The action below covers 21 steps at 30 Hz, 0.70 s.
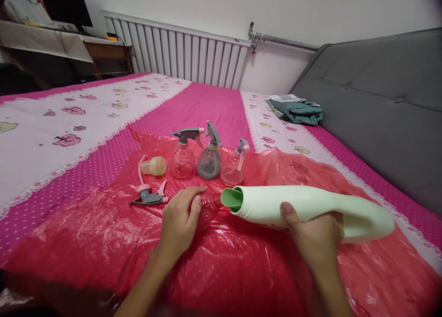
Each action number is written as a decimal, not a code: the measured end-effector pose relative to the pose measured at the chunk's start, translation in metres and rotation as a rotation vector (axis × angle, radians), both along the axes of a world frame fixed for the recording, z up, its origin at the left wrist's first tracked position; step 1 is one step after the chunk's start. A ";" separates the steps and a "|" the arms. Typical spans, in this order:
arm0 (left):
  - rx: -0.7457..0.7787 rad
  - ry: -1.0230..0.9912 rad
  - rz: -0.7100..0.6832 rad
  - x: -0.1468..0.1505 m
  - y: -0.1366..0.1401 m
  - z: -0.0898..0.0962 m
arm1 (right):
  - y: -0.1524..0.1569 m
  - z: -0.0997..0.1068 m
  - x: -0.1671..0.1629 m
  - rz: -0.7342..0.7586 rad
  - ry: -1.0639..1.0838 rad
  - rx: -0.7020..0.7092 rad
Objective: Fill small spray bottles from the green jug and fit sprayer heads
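My left hand (182, 213) is closed around a clear, round spray bottle body (208, 208) whose sprayer head is off. The bottle leans to the right. In my right hand (316, 231) is the handle of a pale green watering jug (286, 204), tipped nearly level. The jug's green lip (232, 197) is right at the bottle's mouth; whether liquid is flowing I cannot tell. A loose grey and pink sprayer head (149, 196) with its tube lies left of my left hand. Behind it, a small yellowish clear cup (154, 166) rests on its side.
Three spray bottles with heads on, a pinkish one (182, 160), a grey one (209, 162) and another pinkish one (233, 170), stand beyond my hands. Red plastic sheet (86, 234) covers the bed's front. Folded clothes (297, 110) lie near the grey headboard (376, 91).
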<state>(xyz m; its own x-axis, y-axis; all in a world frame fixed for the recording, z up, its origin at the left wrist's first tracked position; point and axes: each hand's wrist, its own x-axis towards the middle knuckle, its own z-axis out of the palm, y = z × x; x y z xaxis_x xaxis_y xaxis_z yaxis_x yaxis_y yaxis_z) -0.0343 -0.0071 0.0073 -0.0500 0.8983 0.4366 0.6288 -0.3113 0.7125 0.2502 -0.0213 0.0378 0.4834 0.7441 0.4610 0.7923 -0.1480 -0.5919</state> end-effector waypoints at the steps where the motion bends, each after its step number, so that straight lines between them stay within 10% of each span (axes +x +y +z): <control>1: 0.001 0.000 -0.001 0.000 0.000 0.000 | 0.000 -0.002 0.001 0.005 -0.019 0.010; 21: -0.003 0.006 -0.004 0.000 0.000 -0.001 | -0.004 0.010 0.000 0.106 0.026 -0.058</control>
<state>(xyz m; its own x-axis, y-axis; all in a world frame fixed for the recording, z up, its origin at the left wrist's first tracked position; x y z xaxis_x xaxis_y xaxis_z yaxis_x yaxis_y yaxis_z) -0.0346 -0.0069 0.0066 -0.0440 0.8999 0.4339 0.6319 -0.3113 0.7097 0.2503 -0.0255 0.0483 0.4121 0.8169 0.4036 0.7897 -0.0992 -0.6054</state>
